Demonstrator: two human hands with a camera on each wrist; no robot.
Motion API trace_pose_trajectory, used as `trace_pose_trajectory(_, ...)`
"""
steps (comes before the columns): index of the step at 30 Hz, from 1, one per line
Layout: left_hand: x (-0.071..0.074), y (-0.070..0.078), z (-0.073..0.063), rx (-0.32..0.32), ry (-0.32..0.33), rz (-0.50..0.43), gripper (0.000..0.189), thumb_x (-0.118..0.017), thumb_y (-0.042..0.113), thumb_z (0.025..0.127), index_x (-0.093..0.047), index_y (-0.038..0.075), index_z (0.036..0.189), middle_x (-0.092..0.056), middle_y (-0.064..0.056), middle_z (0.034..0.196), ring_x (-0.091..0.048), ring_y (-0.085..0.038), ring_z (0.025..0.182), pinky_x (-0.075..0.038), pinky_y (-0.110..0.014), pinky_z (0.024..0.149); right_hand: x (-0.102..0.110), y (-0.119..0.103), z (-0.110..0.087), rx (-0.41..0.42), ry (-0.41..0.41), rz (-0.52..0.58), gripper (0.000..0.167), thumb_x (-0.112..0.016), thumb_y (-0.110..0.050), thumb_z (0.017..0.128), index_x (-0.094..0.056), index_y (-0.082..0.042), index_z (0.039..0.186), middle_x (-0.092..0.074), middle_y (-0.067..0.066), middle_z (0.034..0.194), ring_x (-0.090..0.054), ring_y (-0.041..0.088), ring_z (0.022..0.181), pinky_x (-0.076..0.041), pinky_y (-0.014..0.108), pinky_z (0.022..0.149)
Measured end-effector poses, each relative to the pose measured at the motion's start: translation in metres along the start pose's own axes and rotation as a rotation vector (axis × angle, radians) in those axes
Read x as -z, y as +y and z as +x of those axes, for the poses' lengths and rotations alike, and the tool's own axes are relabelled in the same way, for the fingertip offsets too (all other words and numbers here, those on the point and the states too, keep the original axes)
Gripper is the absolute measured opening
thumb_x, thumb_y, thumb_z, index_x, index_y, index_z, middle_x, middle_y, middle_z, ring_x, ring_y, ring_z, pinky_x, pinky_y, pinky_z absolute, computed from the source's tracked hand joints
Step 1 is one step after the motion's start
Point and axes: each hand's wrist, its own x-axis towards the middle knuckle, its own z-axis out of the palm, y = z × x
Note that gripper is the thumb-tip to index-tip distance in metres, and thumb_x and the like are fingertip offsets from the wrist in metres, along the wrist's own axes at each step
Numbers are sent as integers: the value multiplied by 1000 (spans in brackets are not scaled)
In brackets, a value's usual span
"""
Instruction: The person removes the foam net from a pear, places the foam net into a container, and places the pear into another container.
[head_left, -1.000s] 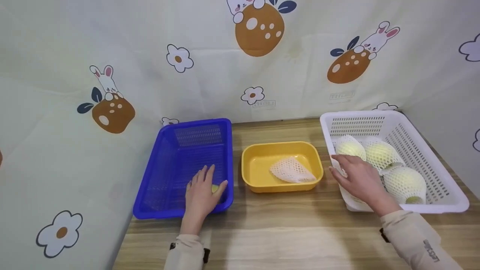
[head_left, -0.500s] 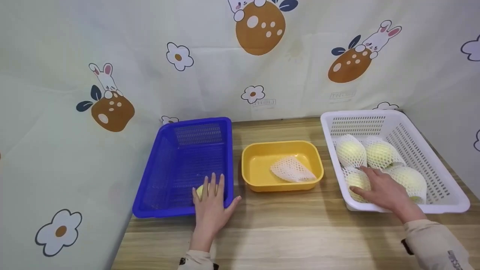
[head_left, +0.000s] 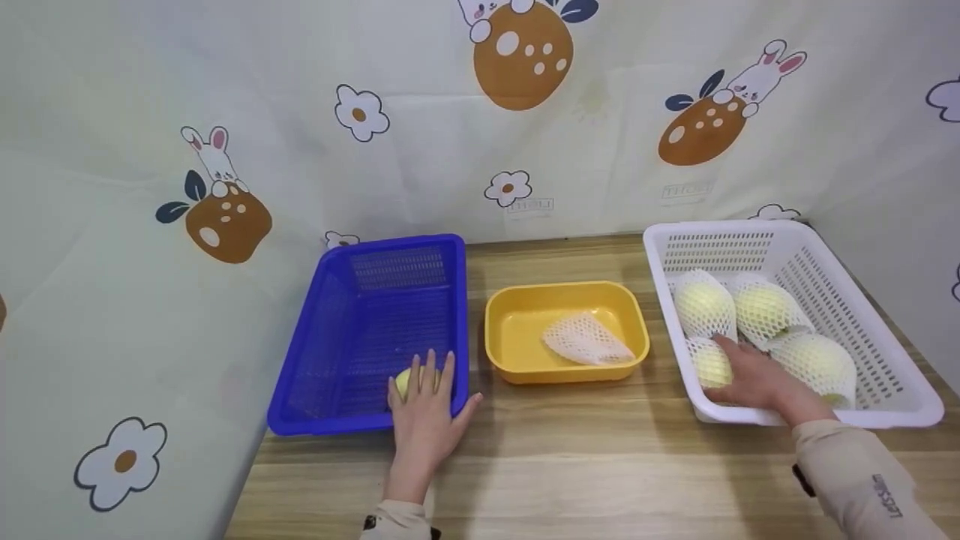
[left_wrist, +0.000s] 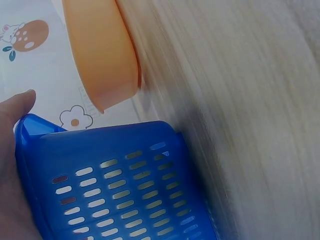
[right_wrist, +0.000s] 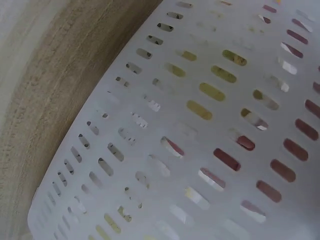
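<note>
My left hand point(head_left: 424, 424) lies over the near right corner of the blue basket point(head_left: 289, 367). Its spread fingers reach inside over a yellow-green fruit point(head_left: 403, 382), which they partly hide; the thumb lies outside the rim. In the white basket point(head_left: 900, 352), my right hand point(head_left: 761, 382) grips a pale yellow fruit in a white foam net point(head_left: 709, 360) at the near left corner, thumb on its near side and fingers on its far side. More netted fruits sit behind and beside it, such as one at the back left point(head_left: 703, 304) and one at the right point(head_left: 817, 367).
Between the baskets stands a yellow tub point(head_left: 517, 341) with a loose foam net point(head_left: 585, 339) in it. All three containers rest on a wooden table point(head_left: 570, 465). A printed cloth point(head_left: 427, 172) hangs close behind them.
My right hand has gone down into the white basket and closed round the near left netted fruit. My left hand has shifted right and nearer, to the basket's corner.
</note>
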Motion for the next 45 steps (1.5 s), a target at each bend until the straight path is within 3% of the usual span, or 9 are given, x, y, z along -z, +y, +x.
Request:
trace_pose_trajectory(6,0,0,1,5,-9,5,69,-43,58,83,-35,15,136,-29,-13,139,-20,-32,127,-6,-59,96,-1,1,2,-18,8,-17,89,-69,-35,69,-24,12,130,-30,46,116,-35,57,102,-31,62,79)
trace_pose_trajectory(14,1,2,1,0,4,-1,69,-43,57,82,-36,14,135,-31,-14,137,-21,-33,126,-8,-60,96,3,1,1,0,69,-36,84,-71,-38,66,-32,7,126,-40,38,110,-48,50,89,-40,56,67)
trace_pose_trajectory(21,1,1,1,8,2,0,69,-45,57,82,-37,14,135,-32,-14,137,-21,-33,126,-8,-60,96,16,-1,-4,-20,109,-43,86,-69,-43,68,-31,6,128,-40,38,113,-47,51,92,-40,59,64)
trace_pose_trajectory(26,2,0,1,10,-1,1,68,-45,56,82,-37,14,135,-32,-14,137,-21,-33,127,-7,-60,96,33,-10,-13,-8,184,-23,88,-69,-43,69,-29,8,129,-39,38,115,-43,51,96,-38,61,66)
trace_pose_trajectory(31,2,-1,1,12,4,5,68,-45,57,82,-37,14,135,-33,-14,136,-22,-33,126,-8,-60,96,45,-31,-21,27,331,-1,86,-72,-37,67,-29,4,131,-44,31,109,-48,42,87,-41,55,59)
trace_pose_trajectory(35,2,0,1,11,7,9,68,-45,57,82,-38,14,135,-33,-14,136,-22,-33,126,-9,-60,96,42,-54,-23,128,454,11,87,-75,-28,62,-30,-3,133,-44,24,115,-47,36,93,-41,55,63)
trace_pose_trajectory(38,1,0,1,7,12,5,68,-45,56,82,-38,14,134,-34,-14,136,-23,-33,126,-9,-60,95,32,-69,-23,271,491,27,91,-78,-26,57,-32,-8,133,-43,18,120,-45,32,99,-41,54,71)
trace_pose_trajectory(42,0,1,0,-2,31,-8,67,-47,55,82,-40,13,133,-35,-15,135,-25,-34,125,-11,-60,95,9,-88,-22,475,439,41,96,-80,-32,53,-33,-12,134,-43,10,124,-45,24,102,-43,49,75)
trace_pose_trajectory(45,1,1,0,-2,33,-11,67,-46,56,82,-40,13,133,-35,-15,135,-25,-34,125,-11,-60,95,-15,-101,-24,570,397,37,96,-79,-34,52,-34,-13,134,-42,7,126,-44,23,106,-44,46,76)
